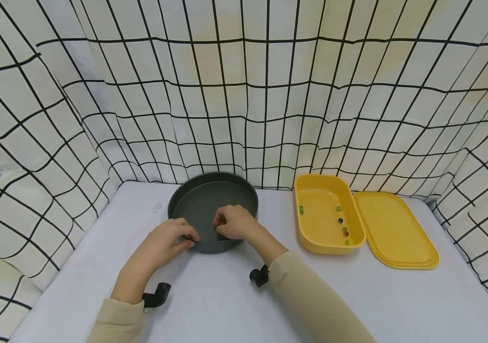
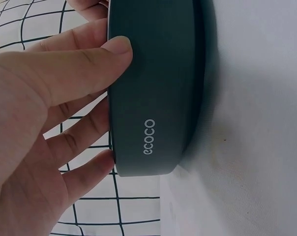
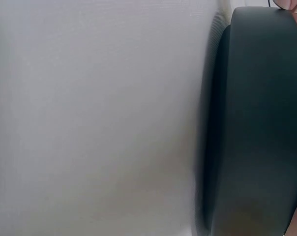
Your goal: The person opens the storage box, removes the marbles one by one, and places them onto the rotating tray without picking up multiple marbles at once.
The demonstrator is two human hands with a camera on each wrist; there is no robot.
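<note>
A round dark grey tray [image 1: 209,209] with a raised rim lies on the table. My left hand [image 1: 168,243] grips its near left rim; in the left wrist view the thumb [image 2: 120,46] presses the outer wall, marked "ecoco", and the other fingers reach over the inside. Curled at the fingers, my right hand [image 1: 236,222] hangs over the right part of the tray, its fingertips low inside. I cannot tell whether it holds something small. In the right wrist view the tray's wall [image 3: 261,123] hides most of that hand.
To the right stands a yellow rectangular box [image 1: 318,240] with several small marbles [image 1: 340,220] in green, blue and orange on its bottom. Its yellow lid [image 1: 398,231] lies flat beside it. A white backdrop with black grid lines [image 1: 265,95] rises behind and at both sides.
</note>
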